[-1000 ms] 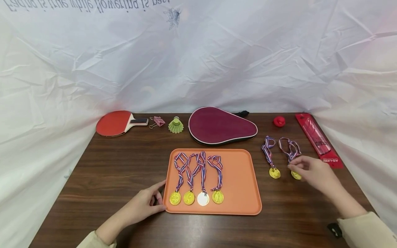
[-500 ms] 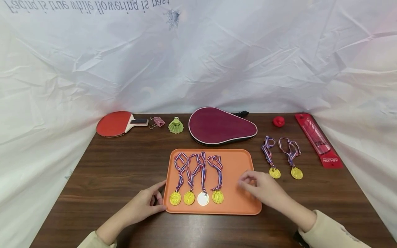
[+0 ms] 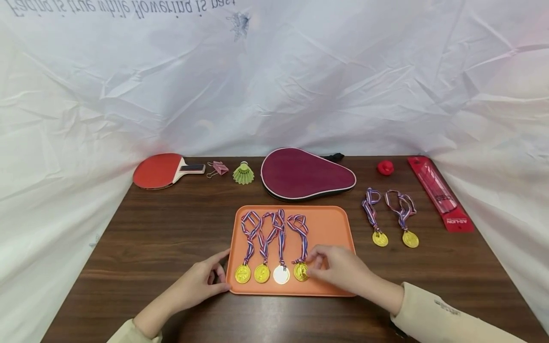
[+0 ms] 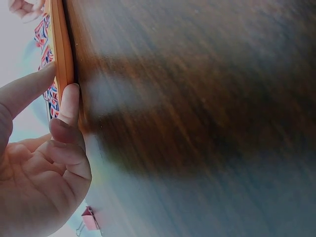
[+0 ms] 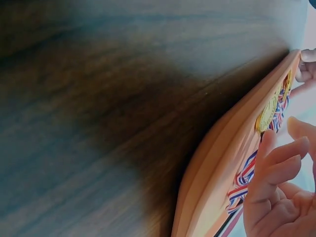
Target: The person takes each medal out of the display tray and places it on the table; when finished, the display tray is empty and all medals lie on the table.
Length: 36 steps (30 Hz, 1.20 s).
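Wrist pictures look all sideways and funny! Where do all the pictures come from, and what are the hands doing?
There's no machine working here, just a person's two bare hands. One camera sits on the head, looking down. Each wrist wears another, so those pictures look tilted.

On the table is an orange tray with four medals on ribbons. Two more medals lie to its right. At the back are a red bat, a pink clip, a shuttlecock and a purple case.

The left hand touches the tray's edge. The right hand is at the tray's rightmost medal; I can't tell whether it's touching.
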Available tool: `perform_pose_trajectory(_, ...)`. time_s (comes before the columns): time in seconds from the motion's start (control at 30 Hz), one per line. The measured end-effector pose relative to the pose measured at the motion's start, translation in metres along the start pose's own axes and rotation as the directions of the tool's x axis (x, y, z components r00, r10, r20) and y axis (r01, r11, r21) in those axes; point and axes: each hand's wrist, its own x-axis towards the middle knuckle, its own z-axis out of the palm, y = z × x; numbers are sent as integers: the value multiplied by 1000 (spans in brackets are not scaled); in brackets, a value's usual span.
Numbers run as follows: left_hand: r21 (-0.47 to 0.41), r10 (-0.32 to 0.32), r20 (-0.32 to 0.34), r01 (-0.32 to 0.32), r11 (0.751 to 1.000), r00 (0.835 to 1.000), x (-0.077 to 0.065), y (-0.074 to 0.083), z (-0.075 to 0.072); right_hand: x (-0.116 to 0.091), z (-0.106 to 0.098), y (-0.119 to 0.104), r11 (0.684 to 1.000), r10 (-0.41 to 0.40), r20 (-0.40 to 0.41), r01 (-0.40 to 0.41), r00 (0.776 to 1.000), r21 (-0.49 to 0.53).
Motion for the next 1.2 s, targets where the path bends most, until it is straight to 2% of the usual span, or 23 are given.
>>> perform_pose_trajectory(0.33, -7, 30, -9, -30, 1000, 1000, -1, 1, -1, 6, 9, -7, 995, 71, 41, -68, 997, -76)
perform_pose_trajectory(0.6, -13, 34, -6, -34, 999, 999, -2, 2, -1, 11, 13, -7, 989, 84, 45, -77, 995, -128)
perform_pose_trajectory(0.87, -6, 34, -9, -34, 999, 999, -1, 1, 0, 11, 11, -4, 993, 70, 57, -64, 996, -104)
perform_pose_trajectory(1.0, -1, 15, -1, -15, 1000, 1000, 0, 0, 0, 12, 8, -2, 995, 70, 54, -66, 996, -71)
perform_pose_trajectory(1.2, 1, 22, -3, -22, 1000, 1000, 0, -1, 0, 10, 3, 0, 996, 85, 56, -84, 995, -20)
